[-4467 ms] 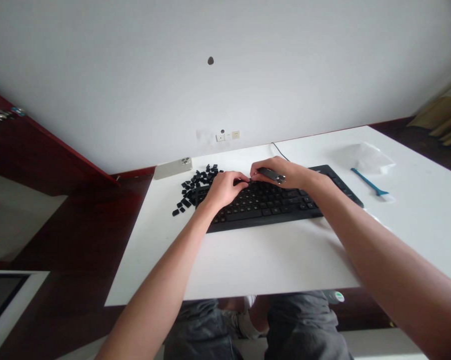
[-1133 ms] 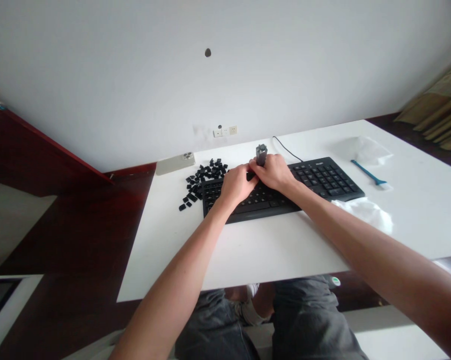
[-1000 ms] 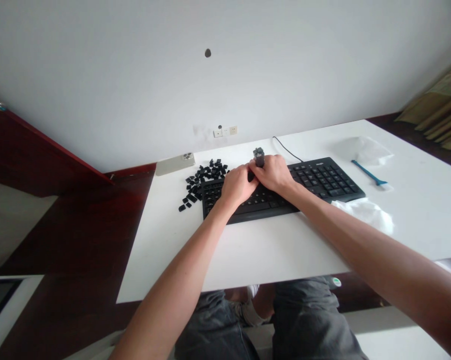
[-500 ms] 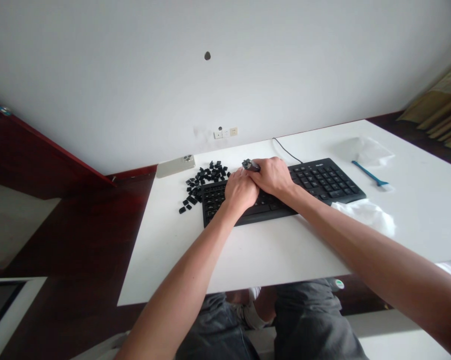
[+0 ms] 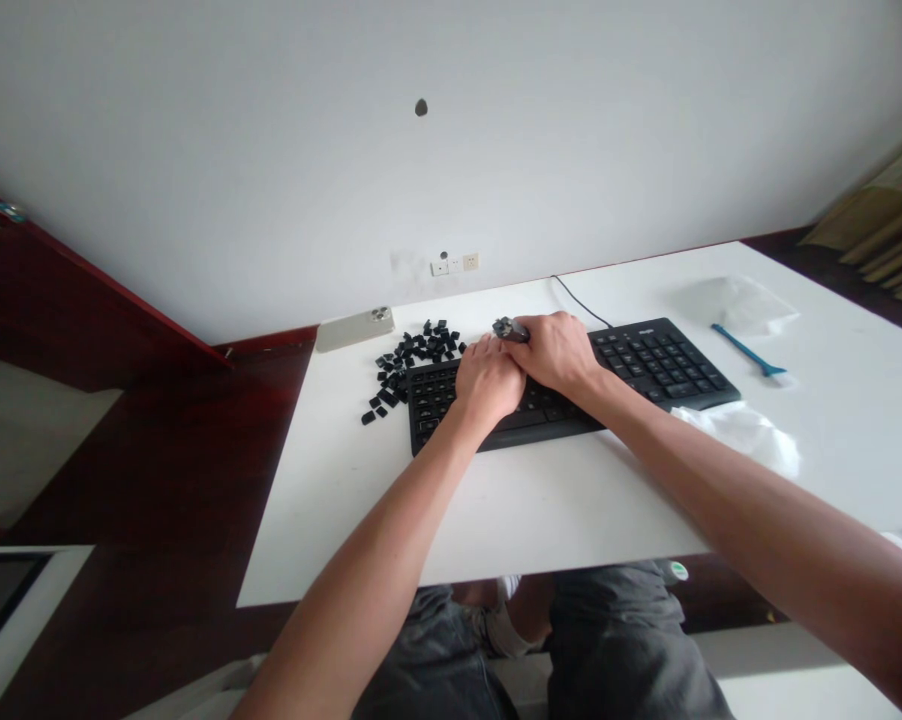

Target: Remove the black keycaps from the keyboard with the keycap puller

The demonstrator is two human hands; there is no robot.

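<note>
Hands meet over a black keyboard [image 5: 665,360], the right hand [image 5: 556,350] pinching a small dark tool [image 5: 511,329], now tipped from upright to nearly flat, the left hand [image 5: 488,378] resting on the keys.

A plain white wall [image 5: 421,170] with a small dark hole [image 5: 421,107] and low wall sockets [image 5: 455,264] rises behind a white desk [image 5: 308,530]; a dark red door [image 5: 83,290] stands left, a beige curtain [image 5: 878,215] right, over a dark wooden floor [image 5: 181,470]
</note>
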